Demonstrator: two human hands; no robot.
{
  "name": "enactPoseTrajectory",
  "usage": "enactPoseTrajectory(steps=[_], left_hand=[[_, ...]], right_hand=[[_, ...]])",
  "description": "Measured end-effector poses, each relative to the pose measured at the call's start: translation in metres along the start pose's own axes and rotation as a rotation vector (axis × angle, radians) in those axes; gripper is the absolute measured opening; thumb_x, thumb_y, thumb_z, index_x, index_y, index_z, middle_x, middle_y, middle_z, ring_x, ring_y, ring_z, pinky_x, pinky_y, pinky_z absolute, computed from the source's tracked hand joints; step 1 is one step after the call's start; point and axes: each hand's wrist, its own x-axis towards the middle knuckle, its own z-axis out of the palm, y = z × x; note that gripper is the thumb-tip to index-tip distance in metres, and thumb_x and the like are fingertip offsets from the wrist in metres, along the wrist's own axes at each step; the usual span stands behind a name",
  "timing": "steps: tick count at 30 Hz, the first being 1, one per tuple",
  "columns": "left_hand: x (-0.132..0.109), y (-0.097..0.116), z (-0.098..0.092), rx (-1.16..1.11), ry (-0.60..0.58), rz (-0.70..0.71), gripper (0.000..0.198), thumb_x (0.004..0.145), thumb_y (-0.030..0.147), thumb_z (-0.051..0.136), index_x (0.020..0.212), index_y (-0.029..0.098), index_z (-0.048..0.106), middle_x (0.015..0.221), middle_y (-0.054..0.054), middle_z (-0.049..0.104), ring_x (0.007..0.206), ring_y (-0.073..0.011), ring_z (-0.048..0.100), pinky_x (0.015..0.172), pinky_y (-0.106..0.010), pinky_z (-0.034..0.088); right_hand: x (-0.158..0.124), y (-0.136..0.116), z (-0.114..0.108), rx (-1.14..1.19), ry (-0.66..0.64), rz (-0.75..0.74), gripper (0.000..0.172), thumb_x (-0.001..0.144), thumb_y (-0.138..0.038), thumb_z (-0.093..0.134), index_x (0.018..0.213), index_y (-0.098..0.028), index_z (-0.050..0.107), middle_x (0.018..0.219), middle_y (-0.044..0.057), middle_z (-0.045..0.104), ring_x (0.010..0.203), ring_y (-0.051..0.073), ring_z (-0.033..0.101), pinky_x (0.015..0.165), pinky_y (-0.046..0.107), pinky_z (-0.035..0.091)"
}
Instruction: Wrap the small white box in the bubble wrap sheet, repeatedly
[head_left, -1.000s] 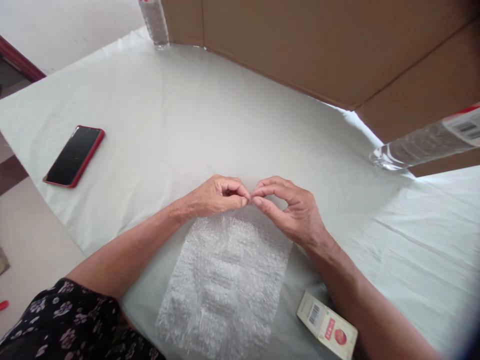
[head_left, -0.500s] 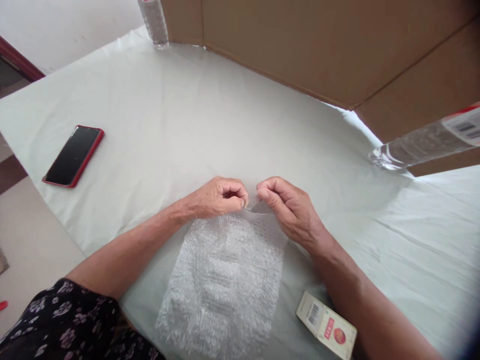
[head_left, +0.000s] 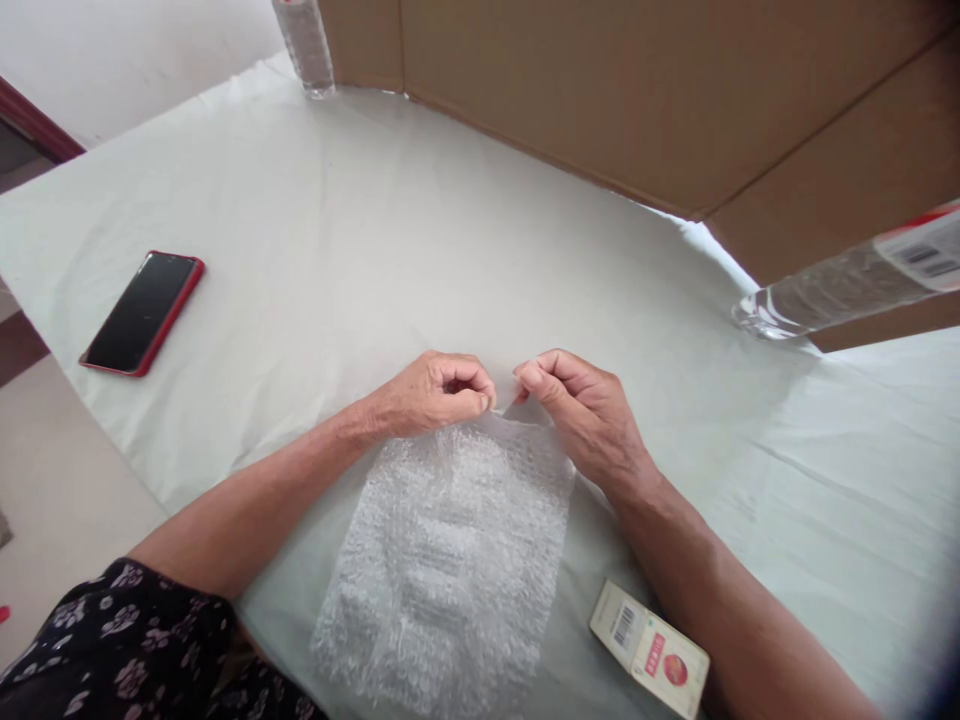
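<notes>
A clear bubble-wrap bag lies flat on the pale cloth-covered table, its far edge between my hands. My left hand pinches that far edge with thumb and fingers closed. My right hand pinches the same edge a little to the right, fingers curled, lifting a thin flap of the bag's mouth. The two hands are a small gap apart. A small white and red carton with a barcode lies by my right forearm.
A black phone in a red case lies at the table's left. Large brown cardboard panels stand along the back. One clear plastic bottle stands at the back left, another at the right edge.
My fingertips were touching at the bag's far edge; they have drawn slightly apart, and the edge of the bag has lifted a little between them.
</notes>
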Motion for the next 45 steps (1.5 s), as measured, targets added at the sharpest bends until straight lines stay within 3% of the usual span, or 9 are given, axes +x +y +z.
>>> enactPoseTrajectory(steps=[4,7,12,22,34,37,42,45], left_hand=[[0.0,0.0,0.001,-0.026,0.009,-0.039,0.011,0.074,0.023,0.054,0.069,0.015,0.061,0.07,0.002,0.055,0.061,-0.0072,0.045,0.055,-0.021,0.035],[0.0,0.001,0.002,-0.044,0.011,-0.08,0.012,0.073,0.026,0.055,0.07,0.015,0.061,0.067,0.003,0.052,0.059,-0.0071,0.043,0.054,-0.021,0.033],[0.001,0.001,0.001,-0.071,0.011,-0.088,0.012,0.072,0.026,0.055,0.069,0.015,0.06,0.066,0.003,0.053,0.058,-0.0068,0.043,0.054,-0.021,0.033],[0.0,0.0,0.003,0.0,0.034,-0.029,0.012,0.075,0.023,0.055,0.071,0.015,0.063,0.069,0.002,0.057,0.061,-0.007,0.045,0.056,-0.02,0.036],[0.001,0.0,0.004,0.017,0.051,0.011,0.011,0.075,0.021,0.055,0.068,0.015,0.062,0.071,0.002,0.058,0.061,-0.0069,0.047,0.057,-0.02,0.038],[0.001,-0.004,0.004,0.058,0.137,0.024,0.014,0.08,0.024,0.056,0.074,0.015,0.065,0.073,0.001,0.062,0.064,-0.0086,0.052,0.061,-0.021,0.043],[-0.004,-0.003,0.005,0.304,0.495,0.258,0.016,0.084,0.022,0.057,0.095,0.017,0.069,0.092,-0.005,0.069,0.087,-0.0152,0.062,0.083,-0.03,0.051],[-0.011,0.007,0.009,0.479,0.51,0.39,0.016,0.086,0.018,0.055,0.095,0.017,0.068,0.091,-0.005,0.069,0.089,-0.017,0.063,0.085,-0.033,0.051]], right_hand=[[0.001,0.0,-0.002,-0.006,0.029,0.024,0.035,0.092,-0.047,0.059,0.07,-0.021,0.063,0.069,0.0,0.062,0.064,0.013,0.051,0.063,0.027,0.041],[0.001,-0.001,-0.005,0.054,0.025,0.014,0.033,0.092,-0.049,0.059,0.074,-0.021,0.064,0.073,0.001,0.064,0.071,0.015,0.057,0.07,0.029,0.045],[0.001,-0.002,-0.007,0.1,-0.061,0.046,0.037,0.088,-0.059,0.061,0.089,-0.022,0.068,0.08,0.002,0.068,0.078,0.018,0.062,0.073,0.031,0.048],[0.0,-0.004,-0.003,0.013,-0.028,-0.002,0.026,0.087,-0.043,0.066,0.073,-0.021,0.064,0.07,0.0,0.064,0.067,0.014,0.057,0.067,0.029,0.047],[-0.001,0.0,-0.002,-0.017,0.028,-0.001,0.027,0.088,-0.044,0.064,0.072,-0.022,0.064,0.07,0.0,0.065,0.067,0.015,0.057,0.067,0.03,0.047],[0.0,0.0,-0.002,-0.039,0.061,0.001,0.026,0.088,-0.043,0.063,0.072,-0.022,0.064,0.07,0.0,0.065,0.066,0.015,0.056,0.065,0.03,0.046],[0.005,0.008,-0.002,-0.035,0.141,0.046,0.024,0.088,-0.037,0.061,0.072,-0.02,0.066,0.068,0.0,0.065,0.065,0.014,0.056,0.064,0.028,0.044],[0.009,0.016,-0.002,-0.026,0.151,0.052,0.023,0.088,-0.036,0.06,0.075,-0.02,0.07,0.068,0.0,0.066,0.065,0.014,0.058,0.066,0.029,0.046]])
